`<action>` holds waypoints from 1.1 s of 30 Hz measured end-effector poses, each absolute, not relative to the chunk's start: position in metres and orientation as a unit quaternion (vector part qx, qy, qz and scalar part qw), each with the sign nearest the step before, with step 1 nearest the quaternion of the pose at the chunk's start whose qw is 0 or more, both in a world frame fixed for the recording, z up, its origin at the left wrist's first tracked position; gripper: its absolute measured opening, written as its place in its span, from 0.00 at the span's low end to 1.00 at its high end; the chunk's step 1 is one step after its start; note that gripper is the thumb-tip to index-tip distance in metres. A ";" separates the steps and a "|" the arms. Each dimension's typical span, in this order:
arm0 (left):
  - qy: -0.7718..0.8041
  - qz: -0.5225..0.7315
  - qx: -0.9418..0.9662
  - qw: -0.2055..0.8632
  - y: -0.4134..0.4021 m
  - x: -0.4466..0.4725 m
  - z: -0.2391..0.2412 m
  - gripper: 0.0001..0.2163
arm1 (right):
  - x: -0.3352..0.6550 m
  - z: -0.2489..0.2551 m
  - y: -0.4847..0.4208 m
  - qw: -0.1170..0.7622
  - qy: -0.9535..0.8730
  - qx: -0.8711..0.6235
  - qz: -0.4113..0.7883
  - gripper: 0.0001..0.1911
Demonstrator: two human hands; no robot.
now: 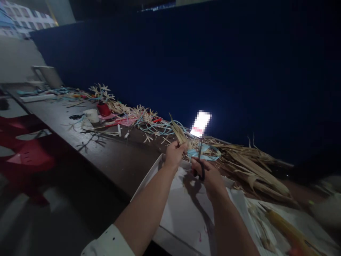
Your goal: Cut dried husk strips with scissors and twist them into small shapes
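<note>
Head view: a dry leaf strip [179,134] is pinched by the fingers of the left hand [173,153]; just right of them, scissors [199,152] are gripped by the closed fingers of the right hand [210,176].

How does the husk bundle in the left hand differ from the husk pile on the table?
The husk bundle is small and narrow; the husk pile is large and spread wide. The husk bundle is gripped in the left hand, raised above the table, near the scissors in the right hand; the husk pile lies loose on the table. Both are dry, pale straw-coloured strips.
</note>
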State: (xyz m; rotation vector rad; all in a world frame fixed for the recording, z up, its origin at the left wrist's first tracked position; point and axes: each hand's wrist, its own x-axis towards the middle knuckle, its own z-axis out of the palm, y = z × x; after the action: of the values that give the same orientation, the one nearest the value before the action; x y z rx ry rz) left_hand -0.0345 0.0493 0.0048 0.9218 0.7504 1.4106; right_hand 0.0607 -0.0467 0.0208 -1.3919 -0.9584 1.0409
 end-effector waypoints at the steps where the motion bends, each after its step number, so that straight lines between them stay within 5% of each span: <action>1: 0.320 0.612 0.390 0.609 0.050 -0.035 0.005 0.11 | 0.061 0.018 -0.047 0.538 -0.417 -0.583 0.444 0.23; 12: 0.299 0.575 0.373 0.664 0.050 -0.041 0.008 0.15 | 0.064 0.023 -0.052 0.475 -0.478 -0.568 0.473 0.23; 33: 0.301 0.544 0.389 0.681 0.045 -0.042 0.015 0.15 | 0.064 0.026 -0.053 0.483 -0.480 -0.576 0.452 0.23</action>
State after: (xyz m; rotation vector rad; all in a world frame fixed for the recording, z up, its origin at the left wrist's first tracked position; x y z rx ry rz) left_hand -0.0417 0.0448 0.0145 0.8721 0.6752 1.2200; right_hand 0.0636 -0.0534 0.0262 -1.4035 -1.1697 1.1011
